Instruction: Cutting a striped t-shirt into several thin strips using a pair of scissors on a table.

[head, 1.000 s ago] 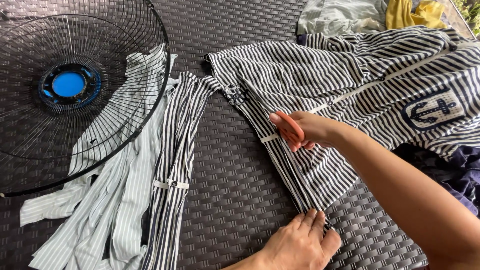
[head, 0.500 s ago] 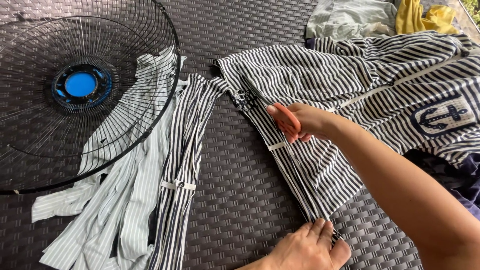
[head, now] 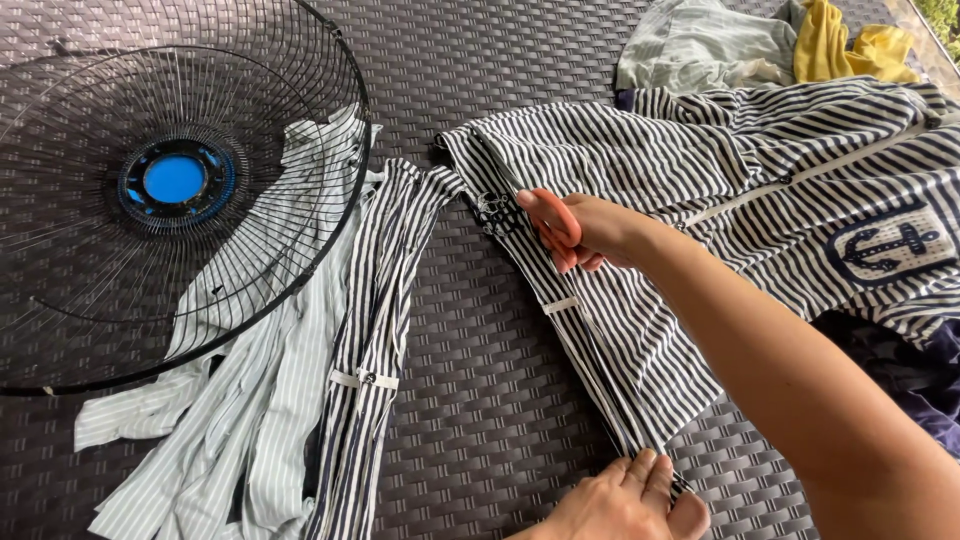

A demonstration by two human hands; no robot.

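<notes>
- Right hand (head: 590, 228): arm stretched in from the lower right, grip closed around orange scissors (head: 553, 218), at the upper part of the shirt's edge.
- Left hand (head: 625, 500): flat at the bottom edge, fingers pressing the lower end of the same edge; holds nothing.
- Shirt (head: 700, 190): navy-striped, spread on the woven desk (head: 480, 400).
- Strips (head: 370, 330): cut, lying left of the shirt, beside the fan guard (head: 170, 190).
- Change: scissors hand sits further up the edge than before.
</notes>
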